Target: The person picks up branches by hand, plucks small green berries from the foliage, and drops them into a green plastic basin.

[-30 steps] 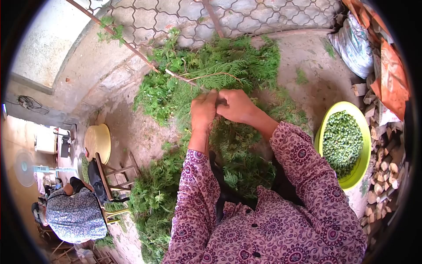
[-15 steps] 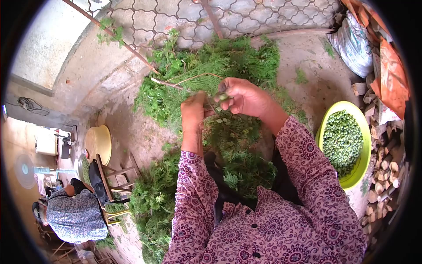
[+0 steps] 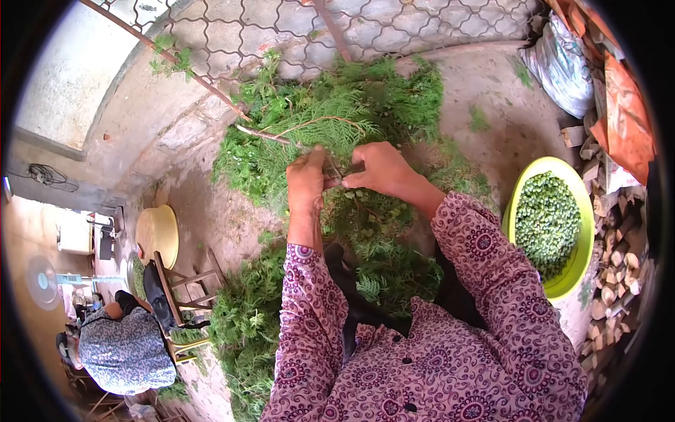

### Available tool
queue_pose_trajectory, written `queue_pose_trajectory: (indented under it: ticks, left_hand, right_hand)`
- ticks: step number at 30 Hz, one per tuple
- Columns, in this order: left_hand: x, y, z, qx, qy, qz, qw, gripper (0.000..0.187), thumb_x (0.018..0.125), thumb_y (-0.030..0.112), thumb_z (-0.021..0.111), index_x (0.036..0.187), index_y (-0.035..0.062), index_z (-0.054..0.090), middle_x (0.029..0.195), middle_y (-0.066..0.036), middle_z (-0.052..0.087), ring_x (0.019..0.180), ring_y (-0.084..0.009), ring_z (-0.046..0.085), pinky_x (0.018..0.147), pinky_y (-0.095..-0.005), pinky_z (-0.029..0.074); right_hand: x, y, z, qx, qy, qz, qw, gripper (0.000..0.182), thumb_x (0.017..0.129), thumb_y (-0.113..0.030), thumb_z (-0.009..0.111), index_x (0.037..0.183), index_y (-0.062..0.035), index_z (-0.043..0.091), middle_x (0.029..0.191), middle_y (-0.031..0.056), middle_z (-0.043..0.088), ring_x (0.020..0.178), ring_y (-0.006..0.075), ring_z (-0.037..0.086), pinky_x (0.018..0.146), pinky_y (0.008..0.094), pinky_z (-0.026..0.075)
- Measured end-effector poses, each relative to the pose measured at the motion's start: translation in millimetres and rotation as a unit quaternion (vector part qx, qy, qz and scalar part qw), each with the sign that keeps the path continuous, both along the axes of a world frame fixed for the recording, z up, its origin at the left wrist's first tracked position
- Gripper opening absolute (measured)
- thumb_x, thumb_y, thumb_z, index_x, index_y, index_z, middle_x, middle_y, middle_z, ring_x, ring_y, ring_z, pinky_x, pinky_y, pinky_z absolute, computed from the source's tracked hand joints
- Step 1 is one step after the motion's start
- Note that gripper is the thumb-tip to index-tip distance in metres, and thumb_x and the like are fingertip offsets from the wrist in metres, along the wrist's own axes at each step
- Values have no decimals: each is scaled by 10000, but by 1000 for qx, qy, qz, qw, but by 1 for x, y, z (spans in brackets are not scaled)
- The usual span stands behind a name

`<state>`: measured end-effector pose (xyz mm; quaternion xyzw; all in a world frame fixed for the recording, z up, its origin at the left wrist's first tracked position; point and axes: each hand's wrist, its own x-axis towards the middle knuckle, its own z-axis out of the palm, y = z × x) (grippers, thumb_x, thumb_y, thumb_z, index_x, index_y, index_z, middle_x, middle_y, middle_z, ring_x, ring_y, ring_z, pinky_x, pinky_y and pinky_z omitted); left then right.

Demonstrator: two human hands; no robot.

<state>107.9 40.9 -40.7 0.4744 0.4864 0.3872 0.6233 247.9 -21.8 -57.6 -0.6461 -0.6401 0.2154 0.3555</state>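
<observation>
My left hand [image 3: 307, 181] is closed around a leafy conifer branch [image 3: 264, 133], whose pale cut end sticks out to the upper left. Just beside it, my right hand [image 3: 385, 171] pinches its thumb and fingers together, and the tips meet the left fingers at a thin twig [image 3: 335, 167] of the branch. Anything small inside the right fingers is hidden. Beyond and below both hands lie heaps of green conifer sprigs [image 3: 401, 98]. Off to the right stands a yellow-green basin [image 3: 512, 211] holding many small round green cones [image 3: 548, 225].
Stacked firewood [image 3: 615, 271] and a white sack [image 3: 560, 67] line the right side. A wire lattice [image 3: 274, 32] runs along the back. At left are a yellow tub [image 3: 157, 231], a wooden chair [image 3: 176, 299], a fan [image 3: 46, 281] and another person [image 3: 126, 344] bending over.
My right hand has turned and come down to the left, closing against the left fingers. The green bits seen in its fingertips earlier no longer show. My left hand keeps its hold.
</observation>
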Motion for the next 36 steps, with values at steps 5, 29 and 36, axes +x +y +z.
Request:
queue_pose_trajectory:
  ticks: [5, 29, 36]
  left_hand:
    - [-1, -1, 0, -4, 10, -10, 1000, 272, 825, 219, 527, 813, -49, 572, 650, -65, 557, 485, -105, 513, 391, -226, 458]
    - [-15, 12, 0, -9, -24, 31, 999, 257, 828, 234, 539, 842, -22, 555, 677, -86, 581, 517, -155, 573, 407, -255, 482]
    - [-14, 11, -1, -11, -19, 27, 999, 260, 821, 239, 551, 837, -20, 556, 662, -82, 578, 508, -159, 576, 402, -251, 479]
  right_hand:
    - [-3, 5, -4, -7, 56, 33, 998, 335, 585, -289, 685, 727, 2, 599, 658, 184, 565, 585, 282, 564, 564, 341, 440]
    - [-11, -5, -2, 20, 136, 131, 982, 313, 646, -180, 672, 866, -12, 527, 635, 76, 523, 594, 180, 517, 574, 326, 412]
    - [-32, -16, 3, 21, -91, 80, 992, 322, 624, -167, 672, 862, -27, 508, 781, 158, 547, 773, 338, 555, 659, 421, 454]
